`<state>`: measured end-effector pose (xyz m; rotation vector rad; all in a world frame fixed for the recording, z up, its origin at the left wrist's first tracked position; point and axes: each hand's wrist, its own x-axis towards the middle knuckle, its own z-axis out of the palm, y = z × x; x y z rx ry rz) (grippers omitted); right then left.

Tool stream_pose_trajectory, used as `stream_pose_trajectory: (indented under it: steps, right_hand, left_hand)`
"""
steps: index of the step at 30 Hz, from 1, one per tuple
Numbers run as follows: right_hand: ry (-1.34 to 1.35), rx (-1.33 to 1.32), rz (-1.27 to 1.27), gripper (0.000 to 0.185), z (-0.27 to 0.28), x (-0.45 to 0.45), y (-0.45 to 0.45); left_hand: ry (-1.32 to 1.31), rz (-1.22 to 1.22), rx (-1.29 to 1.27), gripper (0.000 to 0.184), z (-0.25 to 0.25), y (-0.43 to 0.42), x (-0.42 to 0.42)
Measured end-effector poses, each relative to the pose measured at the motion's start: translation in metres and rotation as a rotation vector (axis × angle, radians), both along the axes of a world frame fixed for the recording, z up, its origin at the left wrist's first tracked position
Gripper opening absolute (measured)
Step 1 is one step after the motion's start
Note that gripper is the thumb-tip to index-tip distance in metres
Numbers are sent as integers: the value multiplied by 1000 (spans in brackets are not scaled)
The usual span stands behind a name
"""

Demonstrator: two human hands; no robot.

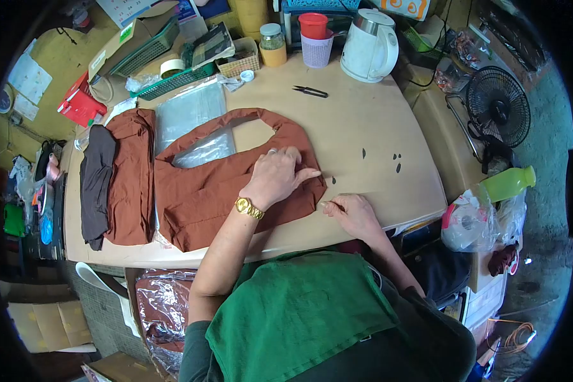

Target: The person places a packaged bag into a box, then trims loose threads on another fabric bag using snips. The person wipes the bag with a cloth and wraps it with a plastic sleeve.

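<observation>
A rust-brown cloth bag (219, 181) with a wide looped handle lies flat on the table. My left hand (277, 173), wearing a gold watch and a ring, rests on the bag's right part; its thumb is stretched out and its fingers are loosely bent, apart from the thumb. At the bag's lower right corner, my right hand (355, 215) has thumb and forefinger pressed together close to the cloth edge. What they pinch is too small to tell. Left of the bag lie a folded rust-brown cloth piece (130, 184) and a dark brown one (97, 184).
Clear plastic bags (191, 105) lie under the handle. Black thread snips (310, 91) rest farther back. A white electric kettle (368, 48), a purple cup (316, 51), a jar (273, 46) and a green basket (172, 83) line the back. A fan (498, 107) stands at right.
</observation>
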<state>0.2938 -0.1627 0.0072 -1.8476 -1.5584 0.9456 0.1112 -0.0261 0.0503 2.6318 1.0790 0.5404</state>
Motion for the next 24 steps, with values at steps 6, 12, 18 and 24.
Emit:
stream_pose_trajectory:
  steps: [6,12,18,24]
  right_hand:
    - [-102,171,18,40,-3,-16,7]
    - [135,119,52,38,-19,7,-1]
    - [136,161,-120,44,-20,12,13]
    - [635,-183,-186,40,-14,26,-8]
  left_hand:
    - [-274,-94,-116,25,9,-2,8]
    - [-398,-141,26,20,21,0,18]
    - [-506,-253,33,21,12,-11,30]
    - [-489,-210,41,19,5,-4,24]
